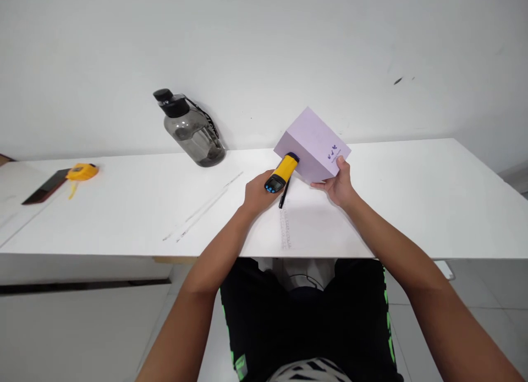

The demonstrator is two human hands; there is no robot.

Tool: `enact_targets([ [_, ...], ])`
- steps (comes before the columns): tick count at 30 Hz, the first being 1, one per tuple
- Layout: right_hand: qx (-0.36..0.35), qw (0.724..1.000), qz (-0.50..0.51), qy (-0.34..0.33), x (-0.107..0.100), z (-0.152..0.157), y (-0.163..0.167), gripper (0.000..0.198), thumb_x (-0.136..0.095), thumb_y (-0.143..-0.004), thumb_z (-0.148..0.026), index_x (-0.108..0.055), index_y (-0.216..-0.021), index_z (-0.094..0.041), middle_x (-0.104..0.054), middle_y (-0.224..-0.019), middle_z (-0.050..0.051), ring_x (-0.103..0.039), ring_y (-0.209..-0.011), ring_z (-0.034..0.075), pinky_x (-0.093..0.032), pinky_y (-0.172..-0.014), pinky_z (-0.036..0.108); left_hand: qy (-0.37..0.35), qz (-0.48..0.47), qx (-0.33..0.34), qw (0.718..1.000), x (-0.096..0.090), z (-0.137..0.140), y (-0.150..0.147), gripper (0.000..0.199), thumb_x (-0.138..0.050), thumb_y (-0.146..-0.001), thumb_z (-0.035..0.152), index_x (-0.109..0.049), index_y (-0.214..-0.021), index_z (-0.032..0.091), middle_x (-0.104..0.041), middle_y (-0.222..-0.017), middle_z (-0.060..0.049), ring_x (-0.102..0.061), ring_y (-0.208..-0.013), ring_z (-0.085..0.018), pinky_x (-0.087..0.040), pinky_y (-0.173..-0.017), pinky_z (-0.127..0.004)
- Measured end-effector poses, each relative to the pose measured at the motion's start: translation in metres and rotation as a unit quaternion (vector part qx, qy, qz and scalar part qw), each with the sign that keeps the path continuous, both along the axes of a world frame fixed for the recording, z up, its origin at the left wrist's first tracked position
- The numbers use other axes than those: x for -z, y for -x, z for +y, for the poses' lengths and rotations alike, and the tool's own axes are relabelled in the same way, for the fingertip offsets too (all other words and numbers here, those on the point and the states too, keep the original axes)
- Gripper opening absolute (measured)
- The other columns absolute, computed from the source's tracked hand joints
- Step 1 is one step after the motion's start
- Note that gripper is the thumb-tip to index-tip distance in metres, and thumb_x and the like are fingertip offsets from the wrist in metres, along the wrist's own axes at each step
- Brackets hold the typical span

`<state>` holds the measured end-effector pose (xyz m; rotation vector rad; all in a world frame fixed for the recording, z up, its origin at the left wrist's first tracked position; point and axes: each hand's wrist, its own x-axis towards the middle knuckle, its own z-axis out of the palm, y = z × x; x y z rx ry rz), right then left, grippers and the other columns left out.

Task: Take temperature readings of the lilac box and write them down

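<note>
My left hand (pixel 259 194) is closed around a yellow and black infrared thermometer (pixel 285 172). Its small screen and blue buttons face me, and its front end points at a light purple box (pixel 317 140), very close to it; whether they touch I cannot tell. At the box's lower right corner, my right hand (pixel 341 185) grips it with the thumb on the printed face, keeping it tilted above the table. A black pen (pixel 284 194) shows just beside my left hand, partly hidden. Below lies a white sheet (pixel 325 228) with a rough perforated left edge.
A grey see-through water bottle (pixel 193 134) stands by the wall at the back left. Farther left are a yellow tape measure (pixel 83 172) and a dark flat object (pixel 46 187). The white table's (pixel 437 206) front edge runs just before my lap.
</note>
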<state>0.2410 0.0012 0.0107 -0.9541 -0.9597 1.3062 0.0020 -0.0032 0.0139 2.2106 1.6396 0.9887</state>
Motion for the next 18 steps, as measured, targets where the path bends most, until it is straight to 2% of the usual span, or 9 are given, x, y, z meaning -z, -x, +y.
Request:
enact_targets([
  [4,0.059,0.994,-0.087,-0.026,0.003,0.001,-0.001,0.074,-0.048,-0.077,-0.078,-0.036,-0.133,-0.032,-0.055,-0.134,0.011,-0.063,-0.107,0.029,-0.061,-0.067,0.041,-0.003,-0.018,-0.016,1.000,0.000,0.000,0.000,0.030,-0.070,-0.076,0.036,-0.069,-0.105,0.025,-0.074,-0.090,-0.002,-0.069,-0.084,-0.023,-0.046,-0.074,-0.029],
  [6,0.119,0.975,-0.177,-0.064,0.003,0.001,-0.006,0.077,-0.052,-0.078,-0.073,-0.029,-0.139,-0.031,-0.052,-0.136,0.013,-0.062,-0.109,0.030,-0.060,-0.071,0.042,0.002,-0.041,-0.022,0.999,-0.001,-0.001,-0.001,0.029,-0.069,-0.077,0.039,-0.068,-0.102,0.025,-0.074,-0.087,-0.002,-0.069,-0.082,-0.022,-0.046,-0.073,-0.030],
  [9,0.214,0.912,-0.330,-0.116,0.005,0.003,-0.019,0.083,-0.056,-0.079,-0.068,-0.022,-0.145,-0.031,-0.045,-0.142,0.015,-0.057,-0.116,0.031,-0.056,-0.083,0.047,0.022,-0.078,-0.039,0.996,-0.002,0.000,-0.002,0.029,-0.067,-0.078,0.048,-0.067,-0.093,0.023,-0.073,-0.081,-0.002,-0.068,-0.077,-0.022,-0.046,-0.069,-0.031],
  [12,0.266,0.845,-0.442,-0.137,0.008,0.007,-0.032,0.085,-0.056,-0.079,-0.067,-0.020,-0.147,-0.031,-0.040,-0.144,0.015,-0.051,-0.124,0.033,-0.053,-0.088,0.050,0.043,-0.119,-0.057,0.990,-0.001,0.002,-0.002,0.032,-0.068,-0.076,0.052,-0.066,-0.086,0.022,-0.071,-0.077,-0.003,-0.067,-0.073,-0.022,-0.046,-0.066,-0.032],
  [18,0.298,0.778,-0.541,-0.114,0.014,0.019,-0.043,0.090,-0.063,-0.070,-0.074,-0.026,-0.140,-0.032,-0.037,-0.138,0.015,-0.052,-0.117,0.036,-0.047,-0.091,0.057,0.067,-0.221,-0.058,0.971,0.001,0.007,-0.002,0.037,-0.070,-0.074,0.053,-0.068,-0.085,0.018,-0.072,-0.081,-0.005,-0.067,-0.079,-0.022,-0.049,-0.071,-0.032],
])
